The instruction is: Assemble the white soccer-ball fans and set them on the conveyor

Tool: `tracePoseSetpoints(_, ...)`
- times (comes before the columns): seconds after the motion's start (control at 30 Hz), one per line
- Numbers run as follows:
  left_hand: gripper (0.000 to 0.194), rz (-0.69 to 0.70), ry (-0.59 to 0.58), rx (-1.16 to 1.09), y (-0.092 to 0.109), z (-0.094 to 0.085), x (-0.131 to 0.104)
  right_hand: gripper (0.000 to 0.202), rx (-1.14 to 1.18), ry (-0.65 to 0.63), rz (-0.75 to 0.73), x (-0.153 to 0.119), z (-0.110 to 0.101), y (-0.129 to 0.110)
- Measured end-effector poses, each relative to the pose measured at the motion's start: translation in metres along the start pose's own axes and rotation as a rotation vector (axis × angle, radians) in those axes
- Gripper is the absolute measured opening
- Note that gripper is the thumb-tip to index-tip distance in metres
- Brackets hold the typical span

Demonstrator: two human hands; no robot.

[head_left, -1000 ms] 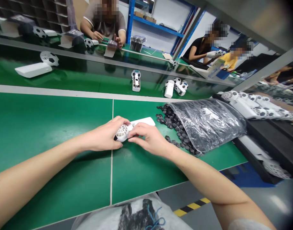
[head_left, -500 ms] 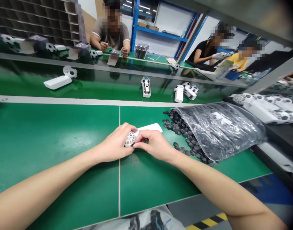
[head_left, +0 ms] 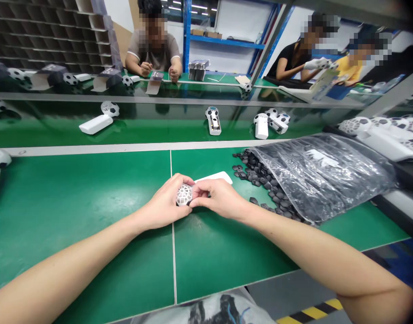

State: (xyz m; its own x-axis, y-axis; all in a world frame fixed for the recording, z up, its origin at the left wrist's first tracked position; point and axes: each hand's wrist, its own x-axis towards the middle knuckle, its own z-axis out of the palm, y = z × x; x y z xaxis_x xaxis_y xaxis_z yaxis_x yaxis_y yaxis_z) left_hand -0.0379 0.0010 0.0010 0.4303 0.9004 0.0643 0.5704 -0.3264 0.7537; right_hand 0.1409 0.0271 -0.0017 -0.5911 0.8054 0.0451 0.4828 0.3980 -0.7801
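Note:
My left hand (head_left: 170, 200) is closed around the round lattice head (head_left: 184, 195) of a white handheld device, just above the green bench. Its white handle (head_left: 215, 177) points away to the right, partly behind my right hand (head_left: 211, 198). The thumb and fingers of that hand pinch at the right edge of the head. A dark spot shows by the fingertips, but what they hold there is hidden. To the right, small black pieces (head_left: 274, 191) spill from the mouth of a clear plastic bag (head_left: 331, 175).
Beyond the bench's pale edge lie football-patterned devices, one (head_left: 96, 123) at left, another (head_left: 213, 121) in the middle and a cluster (head_left: 262, 126) at right. A black tray (head_left: 405, 168) with several more stands far right. Co-workers sit across, one person (head_left: 154, 49) facing me.
The lattice head has turned so that more of its face shows. Both hands keep their grip in nearly the same place. The whole view has shifted slightly, bringing a white device in at the left edge.

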Motion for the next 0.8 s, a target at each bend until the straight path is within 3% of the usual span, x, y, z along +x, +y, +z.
tracePoseSetpoints(0.2,0.039,-0.052,-0.050,-0.005,0.001,-0.002,0.003,0.013,-0.014,-0.002,0.039,-0.002,-0.001,-0.002)
tracePoseSetpoints(0.33,0.030,-0.055,0.017,0.039,0.003,0.004,0.001,0.015,-0.022,-0.012,0.069,0.003,-0.001,-0.002)
tracePoseSetpoints(0.53,0.031,0.014,0.068,0.044,-0.001,0.008,0.000,0.017,-0.068,0.022,-0.036,-0.005,-0.013,-0.006)
tracePoseSetpoints(0.63,0.039,0.007,0.157,0.159,-0.020,-0.008,0.029,0.011,-0.252,0.205,-0.016,-0.038,-0.037,0.011)
tracePoseSetpoints(0.73,0.042,-0.040,0.344,0.287,-0.047,-0.040,0.077,0.021,-0.485,0.381,0.091,-0.087,-0.055,0.055)
tracePoseSetpoints(0.8,0.040,-0.104,0.433,0.322,-0.067,-0.061,0.109,0.031,-0.592,0.464,0.106,-0.118,-0.054,0.090)
